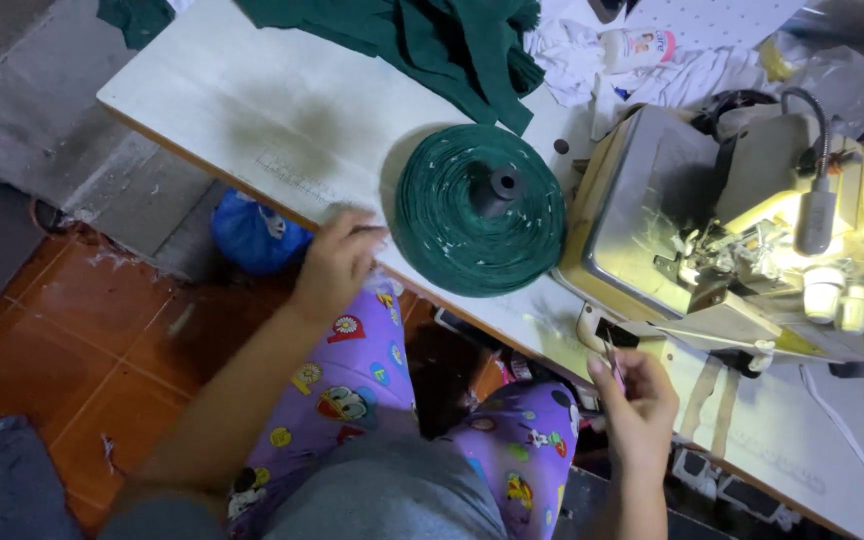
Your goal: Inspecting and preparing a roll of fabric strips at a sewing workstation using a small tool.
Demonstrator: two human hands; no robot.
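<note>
Touching table edge (252, 150) with left hand (337, 262), right hand (637, 395) pinching small tool (612, 360)

Bare tabletop (252, 110) left of green spool (479, 210).

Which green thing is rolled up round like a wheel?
The big dark green roll of fabric strip, wound around a dark core beside the sewing machine. The other green fabric lies loose and crumpled at the table's far edge.

Small home sewing workshop: cream overlock sewing machine (712, 240) with gooseneck lamp (814, 215) at three o'clock, big roll of dark green binding tape (479, 210) on worn white counter (252, 110), green cloth (432, 45) heaped at twelve o'clock, tiled floor (102, 350) at eight.
</note>
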